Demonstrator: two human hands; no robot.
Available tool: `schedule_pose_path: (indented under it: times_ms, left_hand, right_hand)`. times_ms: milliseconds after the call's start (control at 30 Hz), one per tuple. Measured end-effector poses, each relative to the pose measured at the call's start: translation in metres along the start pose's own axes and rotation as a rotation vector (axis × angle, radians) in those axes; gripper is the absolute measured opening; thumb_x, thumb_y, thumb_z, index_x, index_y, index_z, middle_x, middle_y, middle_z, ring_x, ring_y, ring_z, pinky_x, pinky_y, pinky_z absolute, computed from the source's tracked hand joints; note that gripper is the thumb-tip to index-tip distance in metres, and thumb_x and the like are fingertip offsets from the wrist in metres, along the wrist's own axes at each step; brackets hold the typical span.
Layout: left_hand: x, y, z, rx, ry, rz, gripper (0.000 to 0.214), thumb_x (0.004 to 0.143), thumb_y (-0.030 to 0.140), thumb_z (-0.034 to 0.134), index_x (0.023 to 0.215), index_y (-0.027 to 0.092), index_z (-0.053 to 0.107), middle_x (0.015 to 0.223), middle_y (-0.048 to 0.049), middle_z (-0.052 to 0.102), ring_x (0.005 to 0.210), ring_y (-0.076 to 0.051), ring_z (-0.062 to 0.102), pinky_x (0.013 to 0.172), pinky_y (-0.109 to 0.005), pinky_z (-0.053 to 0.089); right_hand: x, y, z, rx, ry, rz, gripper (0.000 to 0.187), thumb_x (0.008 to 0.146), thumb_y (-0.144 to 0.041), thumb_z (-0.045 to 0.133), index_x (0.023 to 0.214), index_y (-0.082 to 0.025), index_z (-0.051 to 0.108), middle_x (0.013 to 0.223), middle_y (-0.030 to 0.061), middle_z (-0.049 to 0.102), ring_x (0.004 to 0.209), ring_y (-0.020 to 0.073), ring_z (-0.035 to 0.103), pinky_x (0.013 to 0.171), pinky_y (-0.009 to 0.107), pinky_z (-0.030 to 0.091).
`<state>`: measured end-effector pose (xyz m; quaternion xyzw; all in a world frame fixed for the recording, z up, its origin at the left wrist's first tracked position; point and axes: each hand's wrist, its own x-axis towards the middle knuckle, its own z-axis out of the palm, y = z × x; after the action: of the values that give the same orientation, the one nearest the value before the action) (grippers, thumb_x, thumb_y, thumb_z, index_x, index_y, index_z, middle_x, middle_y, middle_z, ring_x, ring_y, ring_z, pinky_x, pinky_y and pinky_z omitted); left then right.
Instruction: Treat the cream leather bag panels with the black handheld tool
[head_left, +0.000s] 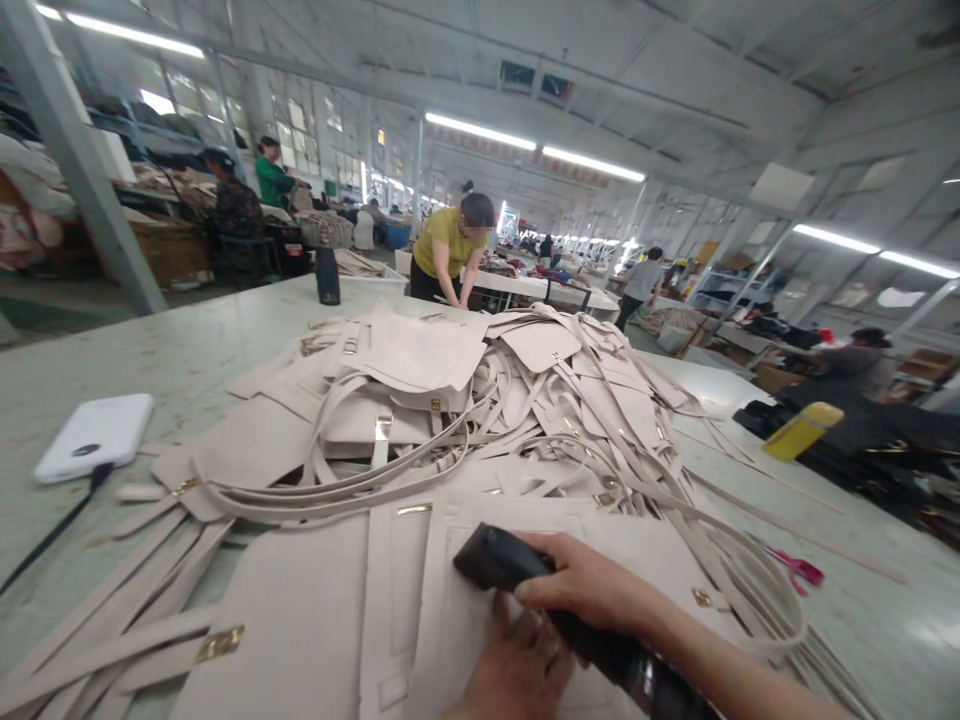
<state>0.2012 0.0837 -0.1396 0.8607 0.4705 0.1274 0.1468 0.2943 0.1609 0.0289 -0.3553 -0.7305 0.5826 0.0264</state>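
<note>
Your right hand [592,590] is closed around one black handheld tool [525,590], its head pressed onto the cream bag panel [315,620] lying at the near edge of the worktop [150,360], while your left hand [517,670] lies flat and open on that same panel, just below the tool. Beyond the panel sits one big heap of cream panels and straps [480,400], too tangled to count, reaching toward the far edge. One white power bank [94,435] lies near the left edge, one black bottle [327,275] at the far edge and one pink pair of scissors [799,568] to the right; no writing is readable.
</note>
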Motion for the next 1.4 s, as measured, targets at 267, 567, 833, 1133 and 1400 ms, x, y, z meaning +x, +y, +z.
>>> schedule_pose_path:
  times_ms: [267,567,833,1133,1400]
  left_hand:
    - [-0.002,0.002,-0.009,-0.021,0.026,-0.014,0.051,0.093,0.031,0.03,0.14,0.029,0.011,0.141,-0.0091,0.027,0.13,-0.038,0.018,0.095,-0.076,0.018]
    - [-0.001,0.006,-0.009,-0.009,0.052,0.029,0.078,0.08,0.054,0.051,0.14,0.024,0.012,0.145,-0.0138,0.018,0.132,-0.039,0.006,0.094,-0.077,0.007]
    - [-0.053,-0.013,-0.099,0.01,-0.109,0.162,0.059,0.08,0.04,0.054,0.131,0.017,0.036,0.14,-0.0138,0.031,0.13,-0.03,0.024,0.109,-0.051,0.015]
    - [-0.01,-0.043,-0.088,0.004,0.015,0.162,0.05,0.08,0.04,0.058,0.123,0.019,0.047,0.132,-0.0119,0.042,0.127,-0.032,0.028,0.108,-0.054,0.009]
    - [-0.021,-0.064,-0.117,-0.2,0.28,-0.007,0.032,0.075,0.016,0.051,0.106,0.017,0.057,0.115,-0.0076,0.055,0.112,-0.024,0.044,0.1,-0.039,0.032]
  right_hand:
    - [0.07,-0.023,0.026,0.019,-0.046,0.101,0.022,0.067,-0.027,0.053,0.087,-0.018,0.054,0.052,-0.0048,0.048,0.034,0.008,0.047,0.035,0.016,0.035]
    - [0.064,-0.026,0.016,0.063,0.169,-0.052,0.034,0.073,-0.036,0.052,0.106,-0.027,0.05,0.062,-0.0051,0.046,0.041,0.0121,0.055,0.033,0.022,0.046]
    - [-0.008,0.005,0.013,0.142,0.105,0.021,0.042,0.073,-0.031,0.055,0.114,-0.029,0.049,0.058,-0.0063,0.049,0.038,0.0115,0.053,0.03,0.021,0.045]
    - [0.017,-0.003,0.015,0.179,0.292,-0.113,0.043,0.072,-0.033,0.058,0.113,-0.021,0.051,0.054,-0.0062,0.049,0.037,0.0077,0.048,0.032,0.017,0.044]
    - [-0.074,0.025,0.043,0.285,0.246,0.08,0.064,0.072,-0.027,0.059,0.132,-0.028,0.036,0.053,-0.0072,0.051,0.037,0.0075,0.046,0.035,0.016,0.038]
